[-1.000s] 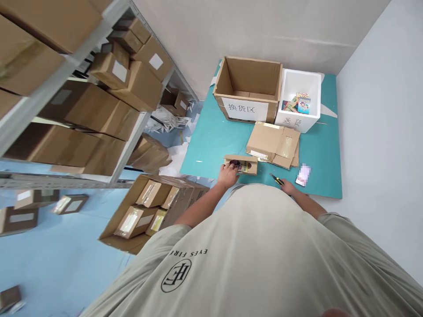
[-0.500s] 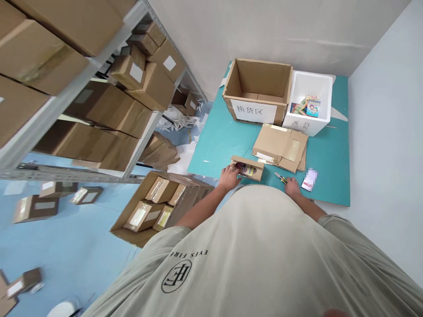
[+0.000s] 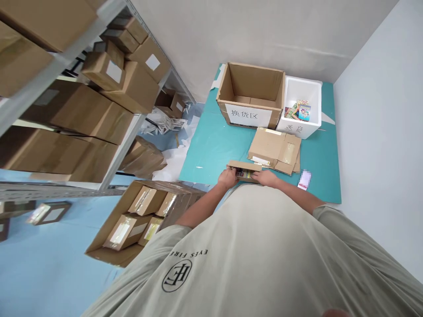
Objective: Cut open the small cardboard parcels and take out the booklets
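A small opened cardboard parcel (image 3: 245, 167) lies at the near edge of the teal table (image 3: 214, 141), with something colourful showing inside. My left hand (image 3: 227, 177) grips its left end. At its right end, my right hand (image 3: 266, 177) rests on the parcel with fingers curled. The yellow-and-black knife from before is out of sight. My grey shirt hides the table edge below both hands.
Flattened cardboard (image 3: 276, 149) lies behind the parcel. An open labelled carton (image 3: 251, 94) and a white foam box (image 3: 303, 110) holding colourful packs stand at the back. A small card (image 3: 304, 179) sits right. A floor carton of parcels (image 3: 142, 215) and loaded shelves (image 3: 82, 110) stand left.
My right hand left the knife on the table and moved left onto the small parcel. The left hand stayed on the parcel's left end. The view shifted slightly.
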Demonstrator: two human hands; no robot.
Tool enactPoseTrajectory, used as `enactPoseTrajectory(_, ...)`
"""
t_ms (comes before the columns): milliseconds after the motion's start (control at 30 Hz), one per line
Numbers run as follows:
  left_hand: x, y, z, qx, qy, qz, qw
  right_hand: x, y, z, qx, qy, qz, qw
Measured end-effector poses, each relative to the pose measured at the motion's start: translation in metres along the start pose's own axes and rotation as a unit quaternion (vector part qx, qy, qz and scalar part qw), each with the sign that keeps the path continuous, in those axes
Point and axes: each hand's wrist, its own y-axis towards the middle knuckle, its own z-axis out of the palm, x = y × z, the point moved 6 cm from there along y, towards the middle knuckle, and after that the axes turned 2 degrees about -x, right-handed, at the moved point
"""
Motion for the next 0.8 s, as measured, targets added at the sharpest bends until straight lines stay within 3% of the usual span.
enactPoseTrajectory(133, 0.005, 0.001, 0.002, -0.021, -0.033, 0.025, 0.999, -0.006, -0.007, -0.002, 0.041, -0.017, 0.035, 0.998)
enactPoseTrajectory(433, 0.030, 0.006, 0.005, -0.062, -0.088, 0.098, 0.989, -0.017, -0.031, -0.006, 0.020, -0.010, 0.090, 0.996)
enactPoseTrajectory(600, 0.041, 0.009, 0.006, -0.060, -0.103, 0.105, 0.987, -0.022, -0.036, -0.003, 0.019, 0.004, 0.128, 0.992)
enactPoseTrajectory(800, 0.045, 0.011, -0.004, -0.075, -0.114, 0.134, 0.982, -0.020, -0.039, -0.008, -0.008, 0.038, 0.146, 0.989)
